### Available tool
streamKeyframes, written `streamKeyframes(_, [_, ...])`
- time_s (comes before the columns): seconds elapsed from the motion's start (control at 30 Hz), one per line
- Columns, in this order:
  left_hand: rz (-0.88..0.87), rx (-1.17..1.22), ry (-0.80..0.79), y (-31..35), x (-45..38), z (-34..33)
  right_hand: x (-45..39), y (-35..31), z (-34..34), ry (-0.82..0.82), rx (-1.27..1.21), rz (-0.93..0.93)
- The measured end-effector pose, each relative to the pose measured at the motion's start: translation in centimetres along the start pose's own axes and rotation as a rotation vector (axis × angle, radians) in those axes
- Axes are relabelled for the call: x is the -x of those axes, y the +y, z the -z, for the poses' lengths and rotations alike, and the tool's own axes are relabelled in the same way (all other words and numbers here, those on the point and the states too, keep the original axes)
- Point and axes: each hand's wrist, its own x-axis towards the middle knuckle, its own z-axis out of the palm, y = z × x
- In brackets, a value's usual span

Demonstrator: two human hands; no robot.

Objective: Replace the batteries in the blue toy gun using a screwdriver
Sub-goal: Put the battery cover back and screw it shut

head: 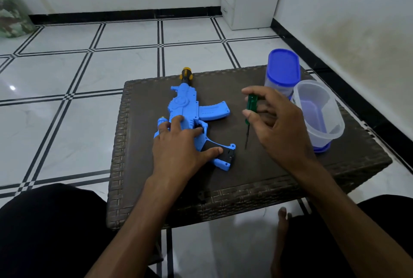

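- Tiled white floor with black grid lines surrounds a low dark wicker-pattern table, which serves as the work surface.
- Left hand: fingers spread and pressed flat on the blue toy gun, thumb on its black grip section; it pins rather than grips.
- Right hand: pinches the green-handled screwdriver between thumb and fingertips, shaft pointing down toward 6 o'clock, tip just above the table.
- Gun lies on its side at table centre, muzzle toward 12 o'clock.
- Handling judgement: hollow rigid plastic, light, likely to slide; hold down on the body near the grip.
- At 2 o'clock from the screwdriver: a blue-lidded container and an open clear tub.
- Not visible: cover screw, battery compartment, batteries. Screwdriver tip type cannot be made out.
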Motion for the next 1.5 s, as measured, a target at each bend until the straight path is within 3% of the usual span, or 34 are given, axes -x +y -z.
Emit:
streamKeyframes(0.23, [0.019,-0.072,-0.091,0.7,-0.4,0.6,0.3,-0.7,0.1,0.088,-0.139,0.026])
streamKeyframes(0.53, [0.041,-0.055,-0.098,0.7,-0.8,0.3,1.8,-1.2,0.5,0.137,-0.332,0.023])
streamKeyframes(0.73, [0.036,-0.087,-0.087,0.7,-0.6,0.0,2.6,-1.3,-0.1,0.092,-0.406,0.015])
streamKeyframes(1.5, [0.006,-0.086,-0.032,0.5,-0.2,-0.4,2.7,-0.9,-0.5,0.048,-0.285,0.041])
